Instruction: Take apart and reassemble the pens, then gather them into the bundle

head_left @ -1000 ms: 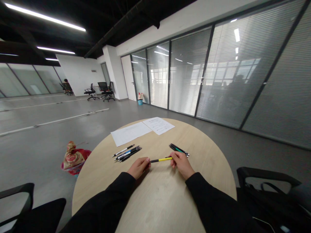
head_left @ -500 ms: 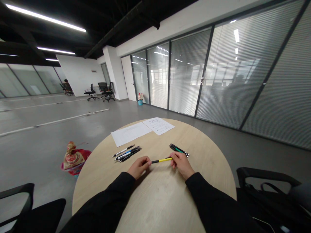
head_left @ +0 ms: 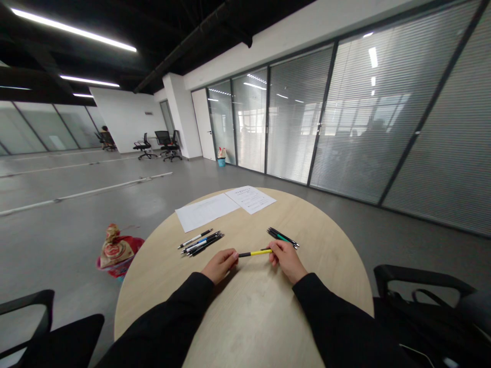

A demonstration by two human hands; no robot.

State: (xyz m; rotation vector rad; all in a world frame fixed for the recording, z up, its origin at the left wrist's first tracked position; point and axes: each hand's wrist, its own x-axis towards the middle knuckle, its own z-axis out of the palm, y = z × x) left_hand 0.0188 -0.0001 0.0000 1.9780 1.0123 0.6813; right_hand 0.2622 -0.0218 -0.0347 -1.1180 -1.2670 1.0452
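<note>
A yellow and black pen (head_left: pixel 256 252) is held level just above the round table (head_left: pixel 261 306), between my two hands. My left hand (head_left: pixel 221 265) pinches its black end. The fingers of my right hand (head_left: pixel 287 258) are closed round the yellow end, partly hiding it. Beyond my left hand lies a loose group of several pens (head_left: pixel 202 243), in black, white and blue. Just past my right hand is a smaller group of black pens (head_left: pixel 282 236) with a green one (head_left: pixel 284 238) among them; my hand covers part of it.
Two sheets of paper (head_left: pixel 207 210) lie at the table's far side. A bin holding a tan bag (head_left: pixel 115 250) stands on the floor to the left. Black chairs flank me, one armrest at the right (head_left: pixel 422 276). A person sits far off at the left.
Hardly anything differs. The fingers of my left hand have shifted slightly at the pen's black end; my right hand and the pen stay in place.
</note>
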